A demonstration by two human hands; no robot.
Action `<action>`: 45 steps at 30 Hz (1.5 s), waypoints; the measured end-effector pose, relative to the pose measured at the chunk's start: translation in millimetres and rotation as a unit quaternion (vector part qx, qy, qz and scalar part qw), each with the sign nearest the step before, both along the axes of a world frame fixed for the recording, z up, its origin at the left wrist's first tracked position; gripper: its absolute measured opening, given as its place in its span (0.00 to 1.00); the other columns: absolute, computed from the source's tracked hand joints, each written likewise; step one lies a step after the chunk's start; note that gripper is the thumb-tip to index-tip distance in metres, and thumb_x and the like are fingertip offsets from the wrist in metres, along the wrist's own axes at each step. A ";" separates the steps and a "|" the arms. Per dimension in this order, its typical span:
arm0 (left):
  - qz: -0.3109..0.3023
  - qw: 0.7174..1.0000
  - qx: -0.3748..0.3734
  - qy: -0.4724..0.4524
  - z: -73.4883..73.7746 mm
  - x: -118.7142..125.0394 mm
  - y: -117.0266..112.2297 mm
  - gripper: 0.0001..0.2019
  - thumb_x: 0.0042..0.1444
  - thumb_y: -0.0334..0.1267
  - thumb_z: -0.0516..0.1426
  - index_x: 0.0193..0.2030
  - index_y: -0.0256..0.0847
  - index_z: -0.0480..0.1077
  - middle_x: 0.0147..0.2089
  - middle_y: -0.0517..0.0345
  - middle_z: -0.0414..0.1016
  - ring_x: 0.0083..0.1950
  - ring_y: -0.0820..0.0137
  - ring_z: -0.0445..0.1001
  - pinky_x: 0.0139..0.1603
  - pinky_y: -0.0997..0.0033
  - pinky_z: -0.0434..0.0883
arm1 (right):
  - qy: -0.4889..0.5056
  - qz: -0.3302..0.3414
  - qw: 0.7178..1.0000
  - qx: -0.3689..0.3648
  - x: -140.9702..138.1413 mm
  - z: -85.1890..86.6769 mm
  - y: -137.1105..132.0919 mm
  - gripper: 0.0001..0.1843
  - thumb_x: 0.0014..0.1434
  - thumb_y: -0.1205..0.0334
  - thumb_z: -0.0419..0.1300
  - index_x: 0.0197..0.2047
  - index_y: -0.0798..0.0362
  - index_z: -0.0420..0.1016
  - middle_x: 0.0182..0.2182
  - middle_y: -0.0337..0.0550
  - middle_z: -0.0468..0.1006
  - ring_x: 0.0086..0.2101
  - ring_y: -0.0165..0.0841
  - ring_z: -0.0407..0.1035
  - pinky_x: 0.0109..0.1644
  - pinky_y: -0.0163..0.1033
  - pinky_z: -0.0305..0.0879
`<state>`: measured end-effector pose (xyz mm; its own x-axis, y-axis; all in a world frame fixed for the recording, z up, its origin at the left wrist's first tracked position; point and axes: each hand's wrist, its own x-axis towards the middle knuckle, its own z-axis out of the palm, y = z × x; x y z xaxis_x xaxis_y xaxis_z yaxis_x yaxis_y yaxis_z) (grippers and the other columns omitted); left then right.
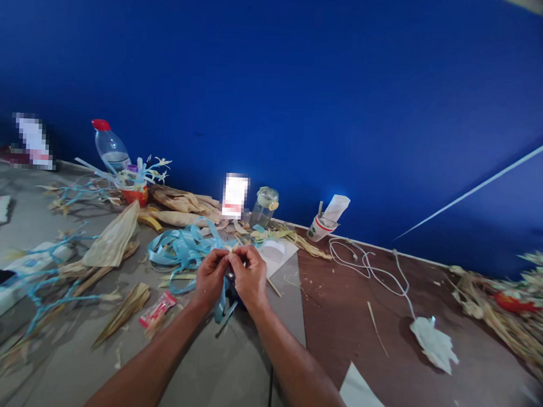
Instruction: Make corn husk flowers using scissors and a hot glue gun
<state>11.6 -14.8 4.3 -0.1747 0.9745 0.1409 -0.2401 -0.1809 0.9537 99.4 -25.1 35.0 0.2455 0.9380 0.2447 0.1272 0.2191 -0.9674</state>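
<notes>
My left hand (211, 277) and my right hand (249, 276) meet in the middle of the view, fingers pinched together on a small pale piece, with a light blue ribbon (221, 306) hanging down between them. The ribbon runs from a loose tangle of blue ribbon (179, 248) lying on the grey surface just left of my hands. A dark object (234, 296) sits under my right hand, mostly hidden. What exactly my fingertips pinch is too small to make out.
Dried corn husks (112, 238) and blue-wrapped stems (54, 290) litter the left. A plastic bottle (109, 148), glass jar (265, 206) and paper cup (319, 226) stand by the blue wall (304, 79). A white cable (372, 268) and more husks (510, 310) lie on the brown board at right.
</notes>
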 end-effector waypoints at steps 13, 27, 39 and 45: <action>-0.038 0.995 0.006 -0.087 -9.9 -1.5 7.8 0.12 0.48 0.46 0.63 0.31 0.41 0.68 0.22 0.66 0.67 0.25 0.75 0.65 0.30 0.74 0.64 | 0.135 0.082 0.985 -0.063 21.8 14.5 4.6 0.15 0.49 0.53 0.62 0.37 0.54 0.76 0.28 0.38 0.73 0.28 0.28 0.65 0.36 0.35 0.63; -0.108 0.993 -0.005 -0.054 -14.4 -0.8 3.7 0.12 0.50 0.46 0.62 0.35 0.40 0.68 0.22 0.66 0.68 0.24 0.75 0.66 0.28 0.74 0.64 | 0.200 0.091 0.965 -0.142 23.0 20.2 9.2 0.15 0.46 0.52 0.64 0.22 0.55 0.70 0.16 0.32 0.64 0.19 0.23 0.55 0.25 0.32 0.50; -0.140 0.988 0.000 -0.067 -17.1 -0.8 3.9 0.10 0.50 0.45 0.62 0.32 0.41 0.71 0.22 0.63 0.68 0.25 0.74 0.67 0.29 0.72 0.65 | 0.316 0.129 0.917 -0.205 28.9 16.4 11.1 0.12 0.39 0.60 0.66 0.21 0.55 0.67 0.14 0.30 0.66 0.16 0.21 0.56 0.22 0.29 0.50; -0.141 0.986 -0.002 -0.091 -21.1 -1.3 6.0 0.08 0.49 0.42 0.64 0.32 0.41 0.73 0.24 0.62 0.70 0.26 0.75 0.67 0.28 0.73 0.66 | 0.362 0.155 0.889 -0.233 28.2 13.0 12.5 0.10 0.38 0.64 0.66 0.21 0.55 0.66 0.14 0.31 0.66 0.15 0.21 0.56 0.20 0.29 0.50</action>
